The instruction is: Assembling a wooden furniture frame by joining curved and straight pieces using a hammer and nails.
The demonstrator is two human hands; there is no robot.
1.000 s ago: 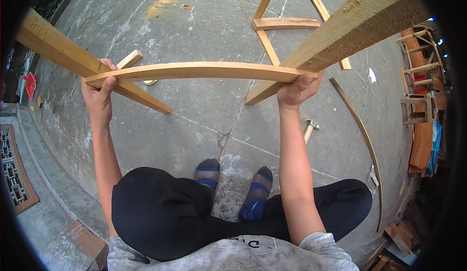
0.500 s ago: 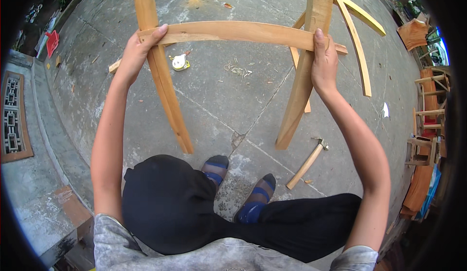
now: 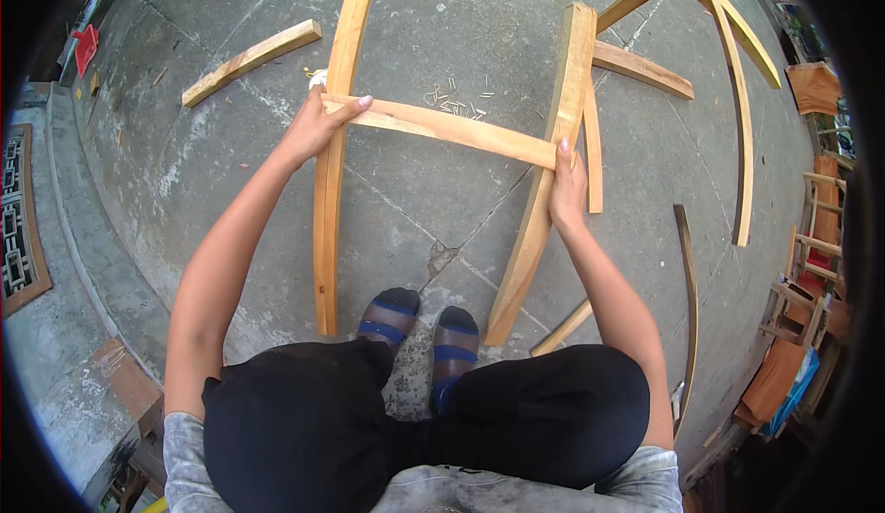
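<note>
A wooden crosspiece (image 3: 452, 132) spans two square wooden posts, the left post (image 3: 329, 227) and the right post (image 3: 544, 209), in an H shape. My left hand (image 3: 316, 128) is closed around the joint at its left end, thumb along the crosspiece. At the other end my right hand (image 3: 569, 186) grips the joint, thumb up against the wood. The crosspiece slopes down toward the right. Several small dowel-like pieces (image 3: 456, 107) lie on the concrete beyond it. A white tape measure (image 3: 318, 78) is mostly hidden behind the left post.
A loose wooden bar (image 3: 251, 63) lies at the far left. Joined wooden strips (image 3: 733, 98) and a short rail (image 3: 645, 70) are to the right. A wooden handle (image 3: 560, 329) shows partly beside my right forearm. Wooden furniture (image 3: 793, 315) stands along the right edge.
The H-shaped wooden frame has come nearer to me and tilted, its right side now lower. Both hands keep hold of its joints. The hammer's head is now hidden by my right arm.
</note>
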